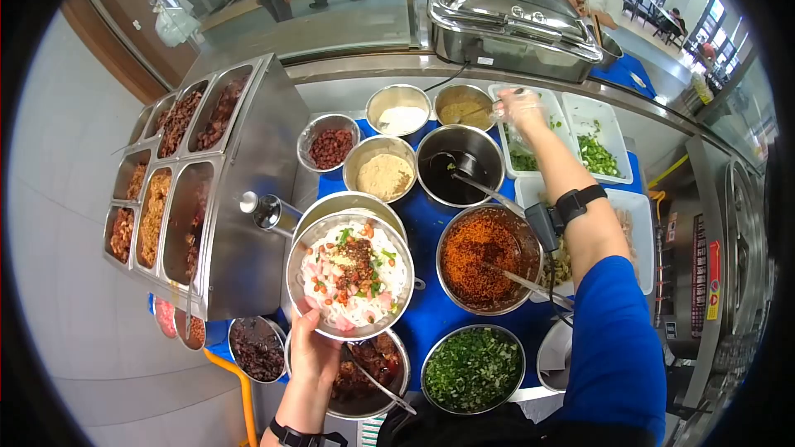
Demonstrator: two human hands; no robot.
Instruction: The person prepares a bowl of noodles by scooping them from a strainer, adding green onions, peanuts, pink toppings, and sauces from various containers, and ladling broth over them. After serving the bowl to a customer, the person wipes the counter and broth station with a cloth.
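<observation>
Counter packed with bowls rim to rim, blue cloth gaps narrow — chafing dish walls the back.

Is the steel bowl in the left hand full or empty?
Full. The steel bowl, held by the left hand, contains white noodles with toppings.

Hands of the wearer: two, a left hand at lower centre and a right hand at upper centre.

Round metal bowls on the desk: eleven visible.
- One held noodle bowl.
- One empty bowl behind it.
- Nine filled bowls, including the chopped greens and the orange shreds.
- A further rim at lower right is partly hidden.

White rectangular trays: three, right of the frame.

Steel pans in the steam unit, left: eight visible.

Chafing dish: one, top centre.

Wrist devices: two.
</observation>
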